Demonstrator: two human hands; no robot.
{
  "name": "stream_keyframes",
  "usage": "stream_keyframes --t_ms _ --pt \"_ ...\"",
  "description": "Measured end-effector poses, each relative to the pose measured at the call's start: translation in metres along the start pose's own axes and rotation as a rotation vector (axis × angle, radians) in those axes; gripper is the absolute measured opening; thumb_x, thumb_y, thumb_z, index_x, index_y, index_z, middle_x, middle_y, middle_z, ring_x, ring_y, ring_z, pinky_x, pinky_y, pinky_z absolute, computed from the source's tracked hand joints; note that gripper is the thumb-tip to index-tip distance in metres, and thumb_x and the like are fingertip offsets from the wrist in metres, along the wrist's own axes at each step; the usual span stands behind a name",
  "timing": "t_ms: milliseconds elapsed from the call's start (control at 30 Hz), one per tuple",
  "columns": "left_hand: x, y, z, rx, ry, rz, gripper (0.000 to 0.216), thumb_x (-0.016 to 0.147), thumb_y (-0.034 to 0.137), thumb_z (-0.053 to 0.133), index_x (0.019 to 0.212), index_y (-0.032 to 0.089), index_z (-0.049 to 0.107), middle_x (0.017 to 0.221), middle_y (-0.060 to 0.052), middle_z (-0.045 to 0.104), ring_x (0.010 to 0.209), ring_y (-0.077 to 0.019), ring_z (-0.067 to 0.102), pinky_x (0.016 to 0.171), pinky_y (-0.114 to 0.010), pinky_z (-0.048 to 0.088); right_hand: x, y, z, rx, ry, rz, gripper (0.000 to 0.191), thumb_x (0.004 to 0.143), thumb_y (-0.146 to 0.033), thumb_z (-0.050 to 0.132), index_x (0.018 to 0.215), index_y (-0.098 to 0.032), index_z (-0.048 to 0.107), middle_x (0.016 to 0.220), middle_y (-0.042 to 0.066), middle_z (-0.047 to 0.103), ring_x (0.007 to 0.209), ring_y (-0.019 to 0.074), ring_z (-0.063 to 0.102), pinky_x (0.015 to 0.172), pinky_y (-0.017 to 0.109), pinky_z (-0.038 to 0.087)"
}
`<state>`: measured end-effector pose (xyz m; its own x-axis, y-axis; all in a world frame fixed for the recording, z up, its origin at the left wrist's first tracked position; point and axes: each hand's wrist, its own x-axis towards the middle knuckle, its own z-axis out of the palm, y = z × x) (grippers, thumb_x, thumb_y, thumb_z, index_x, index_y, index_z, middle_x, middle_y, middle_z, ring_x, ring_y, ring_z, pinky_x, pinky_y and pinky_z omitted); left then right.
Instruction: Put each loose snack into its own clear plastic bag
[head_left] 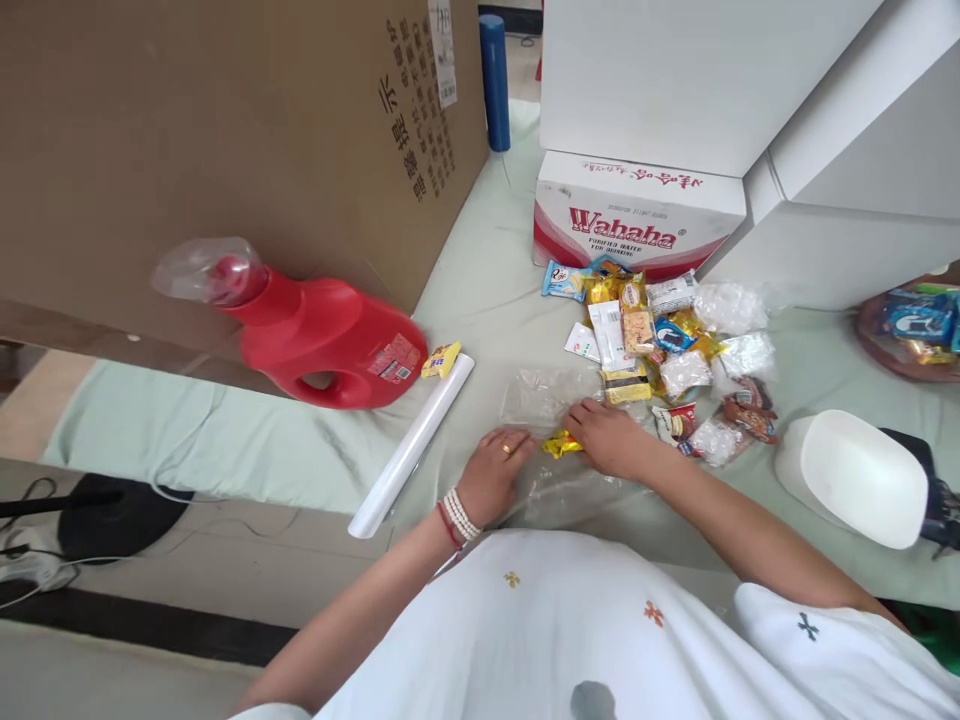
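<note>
A sheet of clear plastic film (551, 392) lies on the pale green cloth in front of me. My left hand (493, 478), with a ring and a beaded bracelet, rests on its left side with the fingers bent onto it. A small yellow-wrapped candy (559, 444) lies on the film between my hands. My right hand (607, 440) is closed over the candy's right end, its fingers also touching the film; the fingertips are partly hidden. Just beyond my right hand is a pile of wrapped snacks (637, 330), several of them bundled in clear film.
On the left, a white roll (412, 445) lies beside a yellow packet (441, 360) and a red detergent bottle (337, 340). A Wahaha carton (637, 215) stands at the back. To the right are a white bin (855, 475) and a bowl of snacks (885, 360).
</note>
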<state>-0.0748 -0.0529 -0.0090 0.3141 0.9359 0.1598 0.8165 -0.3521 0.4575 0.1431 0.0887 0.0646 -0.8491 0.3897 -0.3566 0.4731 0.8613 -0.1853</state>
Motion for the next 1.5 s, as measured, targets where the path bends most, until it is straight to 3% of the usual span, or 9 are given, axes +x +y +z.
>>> stream_keyframes --t_ms 167,300,433,567,700,800,1067,1267,1500 --pt "-0.024 -0.011 -0.003 -0.043 -0.017 0.046 0.069 0.077 0.014 0.057 0.146 0.017 0.052 0.154 -0.022 0.051 0.143 -0.0337 0.048 0.12 -0.063 0.033 -0.031 0.002 0.017 0.146 0.224 -0.071 0.065 0.092 -0.04 0.07 0.148 -0.018 0.048 0.154 0.019 0.047 0.143 0.0351 0.04 0.117 0.054 0.035" --pt "-0.025 0.0 -0.002 -0.013 0.001 0.043 0.06 0.087 0.046 0.068 0.143 0.027 0.057 0.16 -0.022 0.042 0.143 -0.0382 0.047 0.117 -0.068 0.028 -0.09 0.004 0.046 0.264 0.348 -0.047 0.072 0.09 -0.058 0.069 0.147 -0.019 0.049 0.146 0.02 0.052 0.136 0.0357 0.046 0.112 0.055 0.042" --pt "-0.016 0.01 0.007 -0.039 0.126 -0.017 0.065 0.084 0.059 0.072 0.138 0.025 0.059 0.144 -0.018 0.061 0.139 -0.035 0.05 0.121 -0.066 0.02 -0.114 -0.002 0.091 0.264 0.429 0.088 0.029 0.096 -0.035 0.064 0.123 -0.024 0.067 0.13 0.016 0.063 0.127 0.0356 0.053 0.104 0.058 0.048" --pt "-0.006 0.016 0.011 -0.174 0.22 -0.103 0.069 0.084 0.051 0.075 0.143 0.023 0.054 0.11 -0.008 0.076 0.134 -0.0326 0.054 0.125 -0.068 0.004 -0.104 0.007 0.078 0.426 0.461 0.036 0.018 0.1 -0.024 0.053 0.104 -0.025 0.07 0.132 0.013 0.062 0.121 0.0294 0.057 0.1 0.05 0.051" --pt "0.005 0.013 0.011 -0.394 0.274 -0.282 0.021 0.09 0.041 0.069 0.1 0.024 0.074 0.081 -0.002 0.073 0.11 -0.026 0.065 0.12 -0.056 0.027 -0.073 0.039 0.032 0.602 0.413 -0.005 0.022 0.103 -0.03 0.048 0.1 -0.021 0.067 0.131 0.014 0.059 0.11 0.0232 0.062 0.094 0.039 0.052" --pt "0.014 0.008 0.012 -0.537 0.328 -0.459 0.027 0.095 0.038 0.06 0.075 0.021 0.066 0.077 -0.003 0.068 0.082 -0.0188 0.064 0.093 -0.038 0.049 -0.041 0.06 0.017 0.561 0.344 0.046 0.023 0.104 -0.029 0.045 0.099 -0.018 0.065 0.116 0.013 0.064 0.103 0.022 0.063 0.089 0.033 0.049" --pt "0.013 0.0 0.014 -0.265 0.442 -0.761 0.025 0.09 0.033 0.058 0.068 0.022 0.06 0.064 0.0 0.059 0.07 -0.0191 0.056 0.073 -0.032 0.043 0.003 0.048 0.024 0.387 -0.009 0.333 0.021 0.102 -0.024 0.049 0.099 -0.017 0.069 0.091 0.006 0.073 0.08 0.0174 0.063 0.068 0.025 0.034" --pt "0.006 -0.009 0.006 -0.035 0.532 -0.747 0.016 0.088 0.033 0.061 0.097 0.02 0.066 0.097 -0.009 0.067 0.1 -0.0282 0.06 0.095 -0.045 0.046 -0.002 0.032 0.012 0.16 0.034 0.373 0.022 0.102 -0.029 0.051 0.104 -0.018 0.071 0.107 0.011 0.071 0.1 0.0245 0.062 0.069 0.029 0.036" --pt "0.032 0.006 0.01 -0.105 0.51 -0.638 0.07 0.086 0.039 0.068 0.147 0.016 0.042 0.136 -0.019 0.058 0.127 -0.0338 0.053 0.11 -0.052 0.042 0.035 0.038 -0.006 0.082 0.277 0.355 0.054 0.098 -0.036 0.058 0.145 -0.01 0.053 0.129 0.02 0.064 0.121 0.035 0.048 0.097 0.04 0.04"
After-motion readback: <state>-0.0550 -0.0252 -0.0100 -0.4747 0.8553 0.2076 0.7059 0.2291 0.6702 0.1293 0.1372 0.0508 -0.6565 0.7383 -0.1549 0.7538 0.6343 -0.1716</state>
